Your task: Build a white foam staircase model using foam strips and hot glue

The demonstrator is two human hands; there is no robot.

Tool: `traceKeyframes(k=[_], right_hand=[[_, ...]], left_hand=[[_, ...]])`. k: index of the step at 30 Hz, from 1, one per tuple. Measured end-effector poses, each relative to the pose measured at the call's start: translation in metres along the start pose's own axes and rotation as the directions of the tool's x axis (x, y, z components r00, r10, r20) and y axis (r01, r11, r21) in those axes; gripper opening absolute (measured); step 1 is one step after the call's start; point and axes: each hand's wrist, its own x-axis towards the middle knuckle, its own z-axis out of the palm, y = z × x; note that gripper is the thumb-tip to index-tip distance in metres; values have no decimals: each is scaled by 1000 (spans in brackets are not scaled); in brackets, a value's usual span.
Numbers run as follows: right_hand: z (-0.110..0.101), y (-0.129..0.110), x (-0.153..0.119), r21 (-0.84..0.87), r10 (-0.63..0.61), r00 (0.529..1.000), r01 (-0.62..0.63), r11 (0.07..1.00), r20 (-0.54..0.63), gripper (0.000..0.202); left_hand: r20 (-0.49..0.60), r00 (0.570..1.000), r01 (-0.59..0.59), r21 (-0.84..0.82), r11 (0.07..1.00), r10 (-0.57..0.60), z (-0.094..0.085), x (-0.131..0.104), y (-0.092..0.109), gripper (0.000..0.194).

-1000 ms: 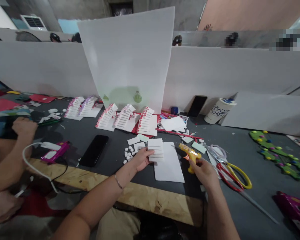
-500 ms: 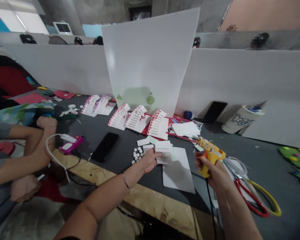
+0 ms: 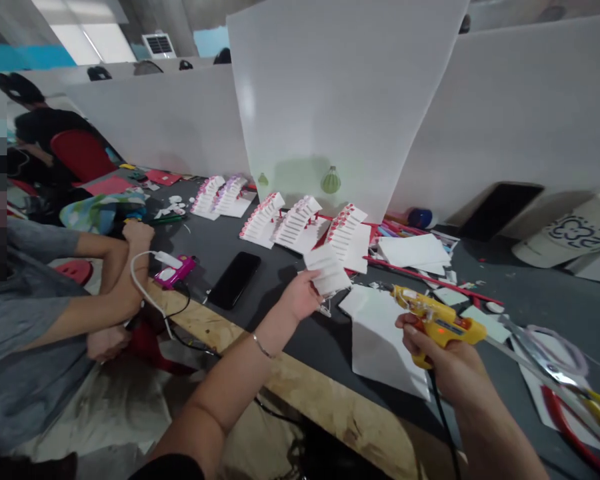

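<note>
My left hand (image 3: 303, 297) grips a white piece of card (image 3: 329, 268) with several raised strips across it, lifted above the table and tilted. My right hand (image 3: 443, 357) is wrapped round the handle of a yellow glue gun (image 3: 443, 320). An orange light glows on its side and its nozzle points left, towards the card. Under the gun, a white sheet (image 3: 383, 340) lies on the dark table. Behind my left hand stand several white stepped card pieces (image 3: 296, 223) with red or purple dots along their edges. The small white rounds are mostly hidden by my left hand.
A black phone (image 3: 235, 280) and a magenta charger (image 3: 176, 271) lie on the left, beside a co-worker's folded arms (image 3: 95, 300). Large scissors (image 3: 555, 373) lie at right. A white cup (image 3: 573, 233), another phone (image 3: 503, 210) and a tall white board (image 3: 345, 100) stand behind.
My left hand has raised and turned the card, so its strips face me. The glue gun has come nearer the white sheet, nozzle still leftward. My view has shifted left.
</note>
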Motion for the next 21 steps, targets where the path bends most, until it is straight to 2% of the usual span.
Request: traceKeyframes(k=[2,4,5,7,9,11,13,17,21], right_hand=[[0,0,0,-50,-24,1000,23,998,-12,39],[2,-5,-1,-143,-56,998,55,988,-2,39],[4,-8,-3,-193,-65,998,66,979,12,40],[9,-15,-6,-254,-71,997,79,964,42,43],[16,-20,-10,-247,-70,996,84,965,63,48],[22,-22,-14,-223,-90,994,101,970,57,51],[26,-20,-17,-238,-128,991,135,962,42,49],[26,-8,-17,-338,-175,984,179,924,44,40],[26,1,-16,-348,-178,981,193,917,73,35]], left_hand=[[-72,995,-80,-63,995,75,1,0,11,34],[-74,989,-135,-68,989,129,4,-2,10,31],[-49,992,-120,-39,992,118,6,-3,5,29],[70,997,-43,70,997,38,11,-7,-11,29],[175,985,-20,171,985,-10,14,-9,-29,31],[213,977,-53,222,974,5,14,-11,-41,31],[206,978,-83,254,964,30,12,-12,-47,31],[203,979,-76,312,947,12,7,-10,-45,36],[130,991,-67,231,971,37,6,-6,-30,33]])
